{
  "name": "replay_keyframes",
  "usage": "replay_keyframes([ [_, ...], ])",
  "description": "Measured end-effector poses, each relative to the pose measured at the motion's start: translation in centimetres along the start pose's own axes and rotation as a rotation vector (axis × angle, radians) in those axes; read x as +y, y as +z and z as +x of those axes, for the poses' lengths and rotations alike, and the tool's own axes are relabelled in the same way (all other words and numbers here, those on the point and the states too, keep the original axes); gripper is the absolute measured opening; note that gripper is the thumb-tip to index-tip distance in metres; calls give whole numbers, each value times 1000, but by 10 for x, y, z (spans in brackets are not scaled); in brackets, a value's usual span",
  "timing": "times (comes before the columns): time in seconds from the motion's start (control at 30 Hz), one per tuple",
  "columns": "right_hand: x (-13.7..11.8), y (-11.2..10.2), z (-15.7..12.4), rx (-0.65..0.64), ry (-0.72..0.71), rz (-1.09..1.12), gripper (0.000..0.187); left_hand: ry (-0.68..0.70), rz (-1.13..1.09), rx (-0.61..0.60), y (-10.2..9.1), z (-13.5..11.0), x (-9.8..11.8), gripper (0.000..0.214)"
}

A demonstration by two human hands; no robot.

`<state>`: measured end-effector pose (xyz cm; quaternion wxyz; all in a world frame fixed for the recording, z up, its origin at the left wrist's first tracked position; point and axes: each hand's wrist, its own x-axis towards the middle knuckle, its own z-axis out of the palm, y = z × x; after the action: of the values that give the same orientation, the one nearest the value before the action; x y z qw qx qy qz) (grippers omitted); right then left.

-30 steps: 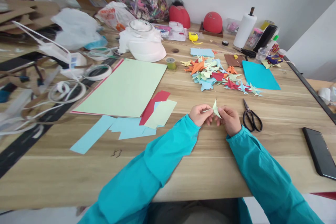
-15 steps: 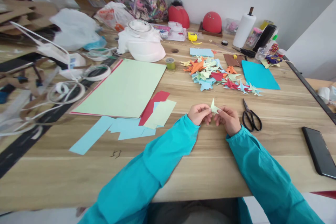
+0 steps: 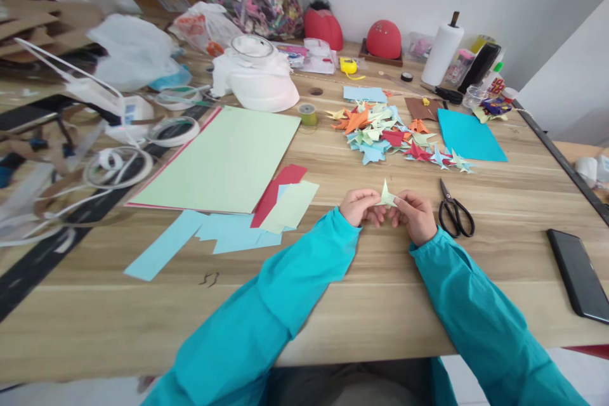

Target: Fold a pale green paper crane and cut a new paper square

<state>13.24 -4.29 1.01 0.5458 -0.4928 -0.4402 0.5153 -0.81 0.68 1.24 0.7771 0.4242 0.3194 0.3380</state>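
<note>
A small pale green folded paper figure [image 3: 386, 194] is held between both hands just above the wooden table [image 3: 333, 304]. My left hand [image 3: 360, 206] pinches its left side and my right hand [image 3: 415, 215] pinches its right side; both are closed on it. Black scissors [image 3: 454, 210] lie just right of my right hand. A heap of coloured folded paper figures [image 3: 390, 133] lies beyond the hands.
A large pale green sheet [image 3: 226, 162] with red, green and light blue offcuts [image 3: 228, 231] lies to the left. A teal sheet [image 3: 469, 135] and paper towel roll [image 3: 442, 54] are at the back right, a black phone [image 3: 578, 282] at the right. Tape rolls and bags crowd the left.
The folded paper's point has dropped and turned a little between my fingers; my hands stay in the same spot.
</note>
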Motion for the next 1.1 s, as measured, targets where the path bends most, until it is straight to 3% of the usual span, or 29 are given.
replay_keyframes([
  [0.23, -9, 7, -4, -11, -29, -107, 27, 66, 39, 29, 5, -2, 1, 40],
  [0.6, 0, 2, -5, 19, -70, -283, 35, 82, 177, 40, 7, -5, 3, 39],
  [1.1, -3, 0, -6, -20, -152, -389, 26, -20, 38, 3, 1, 2, 0, 44],
])
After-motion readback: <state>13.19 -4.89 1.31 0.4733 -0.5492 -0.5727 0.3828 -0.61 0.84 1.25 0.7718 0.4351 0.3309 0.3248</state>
